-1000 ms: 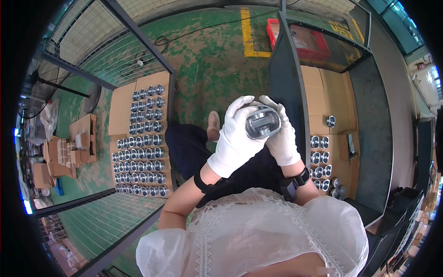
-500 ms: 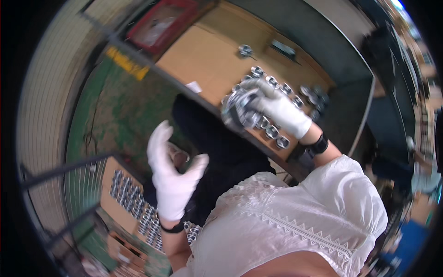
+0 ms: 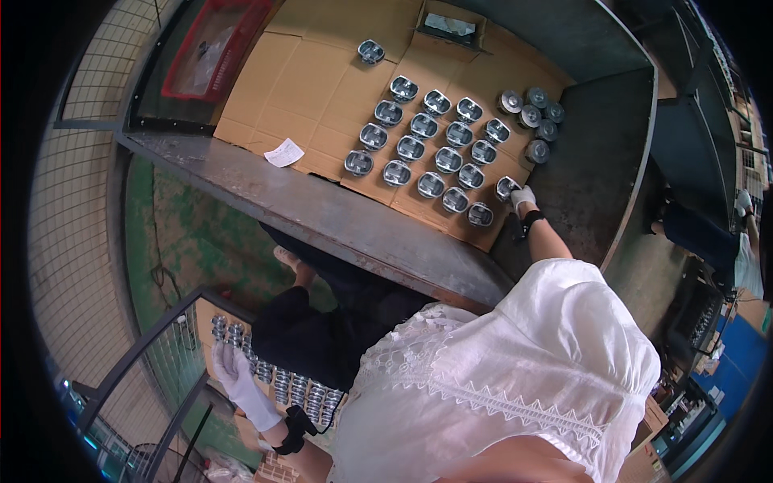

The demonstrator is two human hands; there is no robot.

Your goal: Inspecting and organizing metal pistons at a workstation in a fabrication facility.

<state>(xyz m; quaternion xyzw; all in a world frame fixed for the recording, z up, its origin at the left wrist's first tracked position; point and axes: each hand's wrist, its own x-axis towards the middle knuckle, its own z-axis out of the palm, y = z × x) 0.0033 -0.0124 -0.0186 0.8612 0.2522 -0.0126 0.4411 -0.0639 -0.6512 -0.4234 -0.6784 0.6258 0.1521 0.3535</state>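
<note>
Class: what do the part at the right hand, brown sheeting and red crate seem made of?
Part at the right hand: probably metal, bright and polished, given its sharp highlights.
Brown sheeting: seemingly matte cardboard, from its colour and fold lines.
Red crate: likely smooth plastic, from its even colour and slotted wall.

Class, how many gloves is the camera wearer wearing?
2: the left glove is near the lower-left pistons; the right glove is at a piston in the dark bin.

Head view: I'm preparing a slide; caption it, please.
White-gloved right hand touches a rounded silver metal piston beside similar pistons on flat brown cardboard; white-gloved left hand near others.
</note>
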